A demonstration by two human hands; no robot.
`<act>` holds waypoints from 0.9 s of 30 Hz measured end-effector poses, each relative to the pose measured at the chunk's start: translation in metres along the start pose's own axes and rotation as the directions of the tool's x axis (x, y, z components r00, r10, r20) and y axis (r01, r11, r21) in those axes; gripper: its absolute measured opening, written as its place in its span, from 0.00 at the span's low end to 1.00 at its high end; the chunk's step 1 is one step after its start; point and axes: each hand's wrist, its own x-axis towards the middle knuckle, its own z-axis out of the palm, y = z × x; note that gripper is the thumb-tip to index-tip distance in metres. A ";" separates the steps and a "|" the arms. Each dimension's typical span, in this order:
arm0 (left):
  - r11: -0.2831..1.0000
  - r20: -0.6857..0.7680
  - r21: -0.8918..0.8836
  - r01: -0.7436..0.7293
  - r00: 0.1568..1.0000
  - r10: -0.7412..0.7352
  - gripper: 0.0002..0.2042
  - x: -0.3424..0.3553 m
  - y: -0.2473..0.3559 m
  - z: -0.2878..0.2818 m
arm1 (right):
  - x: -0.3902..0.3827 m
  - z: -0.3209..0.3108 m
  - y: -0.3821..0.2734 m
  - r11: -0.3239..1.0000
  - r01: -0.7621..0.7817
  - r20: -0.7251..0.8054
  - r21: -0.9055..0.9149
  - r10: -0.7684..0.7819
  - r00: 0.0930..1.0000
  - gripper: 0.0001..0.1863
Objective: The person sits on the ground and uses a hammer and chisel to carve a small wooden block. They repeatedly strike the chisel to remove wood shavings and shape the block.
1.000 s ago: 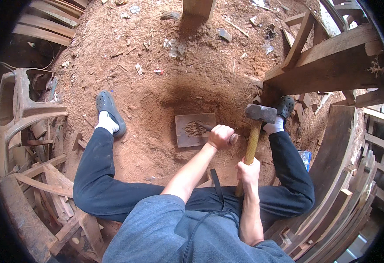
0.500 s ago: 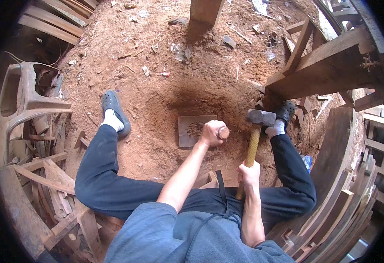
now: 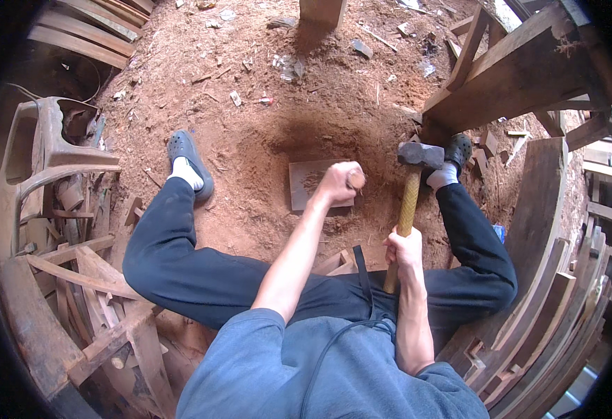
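Note:
My left hand (image 3: 337,183) is closed around an upright tool with a round wooden handle (image 3: 355,181); only the handle's end shows, and its lower part is hidden beneath my fist. Below that hand, a flat square wooden board (image 3: 300,193) lies on the ground, its middle marked with dark carved cuts. In my right hand (image 3: 405,247) is a sledgehammer (image 3: 409,202), gripped low on its yellow patterned handle. Its grey metal head points away from me, raised to the right of the board and apart from the wooden handle.
My legs spread to both sides of the board, with a grey clog (image 3: 188,157) on the left foot. A worn plastic chair (image 3: 47,171) and wood offcuts stand at left. Stacked planks (image 3: 529,230) line the right, below a heavy timber frame (image 3: 508,84). Sawdust and scraps cover the ground.
The whole view has shifted, so the board, feet and hands sit higher in the picture. Both hands keep their grips, and the hammer stays almost in place relative to the board.

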 end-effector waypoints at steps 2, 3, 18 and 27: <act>0.986 -0.094 -0.093 0.136 0.985 -0.145 0.13 -0.001 -0.007 -0.019 | -0.001 0.000 -0.001 1.000 0.000 -0.006 0.017 0.000 1.000 0.07; 0.970 -0.116 -0.139 0.200 0.969 -0.217 0.14 -0.003 -0.010 -0.032 | -0.002 -0.001 -0.002 1.000 -0.001 -0.003 0.024 0.001 1.000 0.07; 0.920 -0.212 -0.311 0.238 0.927 -0.311 0.11 -0.013 -0.003 -0.053 | 0.000 -0.004 -0.002 0.998 -0.034 0.062 0.059 0.030 0.998 0.06; 0.959 -0.178 -0.257 0.122 0.969 -0.171 0.11 0.006 0.034 -0.049 | 0.003 -0.002 0.000 0.997 -0.054 0.051 0.046 0.052 0.997 0.06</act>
